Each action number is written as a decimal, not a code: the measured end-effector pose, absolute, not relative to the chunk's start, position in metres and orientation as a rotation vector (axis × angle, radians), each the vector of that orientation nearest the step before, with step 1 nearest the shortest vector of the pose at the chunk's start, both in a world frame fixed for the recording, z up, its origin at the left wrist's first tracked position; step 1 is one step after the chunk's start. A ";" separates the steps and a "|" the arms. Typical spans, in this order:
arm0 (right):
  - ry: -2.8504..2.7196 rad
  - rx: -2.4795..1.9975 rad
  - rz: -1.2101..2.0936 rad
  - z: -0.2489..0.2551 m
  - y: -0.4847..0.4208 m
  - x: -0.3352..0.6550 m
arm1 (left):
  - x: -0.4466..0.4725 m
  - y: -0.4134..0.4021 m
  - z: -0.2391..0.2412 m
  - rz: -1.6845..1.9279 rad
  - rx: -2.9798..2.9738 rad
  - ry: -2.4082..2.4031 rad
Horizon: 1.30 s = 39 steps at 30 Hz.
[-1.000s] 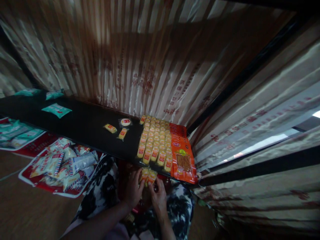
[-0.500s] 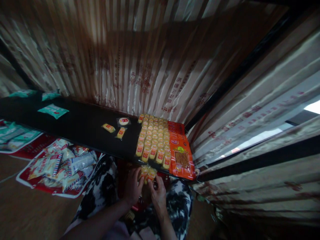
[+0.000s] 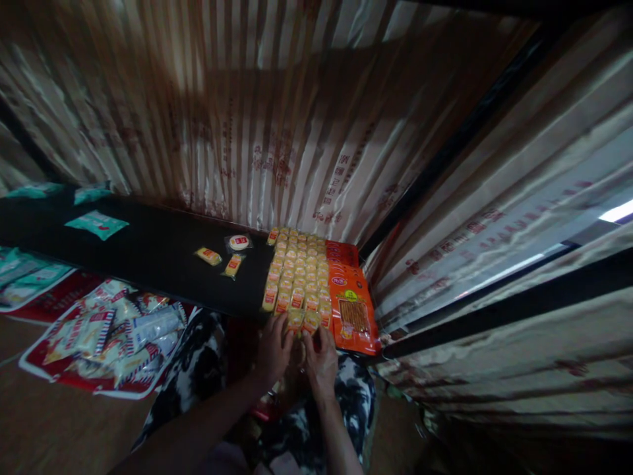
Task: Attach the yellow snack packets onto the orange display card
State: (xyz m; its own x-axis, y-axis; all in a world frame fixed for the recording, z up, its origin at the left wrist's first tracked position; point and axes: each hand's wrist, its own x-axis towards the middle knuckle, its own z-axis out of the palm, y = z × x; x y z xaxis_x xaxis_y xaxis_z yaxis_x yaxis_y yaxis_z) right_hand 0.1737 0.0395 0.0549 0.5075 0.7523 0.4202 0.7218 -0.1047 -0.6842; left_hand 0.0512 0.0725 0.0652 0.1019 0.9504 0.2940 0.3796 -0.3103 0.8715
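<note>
We have a pleated, printed curtain (image 3: 277, 119) rising beyond both grips, the widest thing in view. In front of it runs the long black bench (image 3: 163, 231), stretching far to the left of our grips. Our patterned trouser legs (image 3: 198, 363) lie below it, one on either side of our forearms. Well left of our grips sits a red tray (image 3: 119, 394) with a pale rim, heaped with striped packets (image 3: 91, 330). Just beyond our grips, on the bench, stands a close-set block of yellow packs (image 3: 299, 264), with an orange pouch (image 3: 352, 310) along its right side. Our left grip (image 3: 273, 349) and right grip (image 3: 321, 363) are nearly closed, fingers and thumbs curled in on a pair of yellow packs (image 3: 302, 321) held between them at the block's near edge; we cannot tell whether the pair touches the block. Far left of our grips lies a green packet (image 3: 97, 225); nearer, a round packet (image 3: 239, 242) and two loose yellow packs (image 3: 232, 266).
</note>
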 end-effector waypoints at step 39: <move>-1.252 -1.850 -0.128 0.059 0.047 0.169 | 0.059 0.089 0.052 1.190 1.977 1.348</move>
